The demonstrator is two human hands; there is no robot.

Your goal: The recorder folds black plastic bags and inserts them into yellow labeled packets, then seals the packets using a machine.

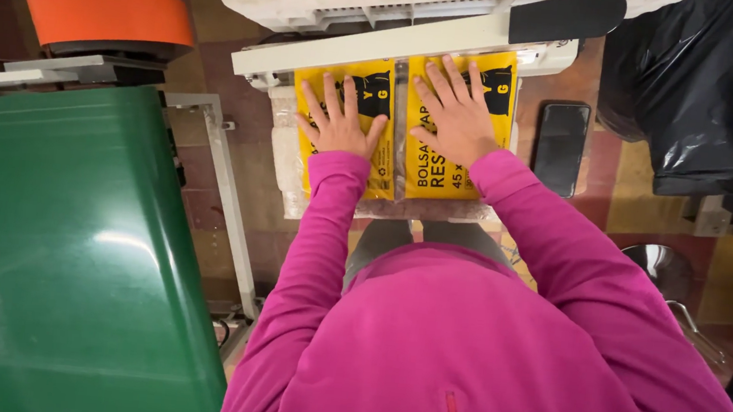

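View from above a person in a pink top. At far left, a large green bin (67, 249) with an orange tape roll (109, 15) beyond it. In the middle, two yellow packets (410, 130) lie side by side on a small bench (286, 158), just under a white sealing bar (400, 43). The left hand (339, 123) lies flat on the left packet, fingers spread, gripping nothing; the right hand (456, 116) lies flat on the right packet the same way. The fingertips are close to the bar, so it could pinch them if it came down, and the packets could slide askew. Beyond, a white crate (314, 8) holds more yellow packets. To the right, a dark phone (562, 144) and a black plastic bag (709, 87)
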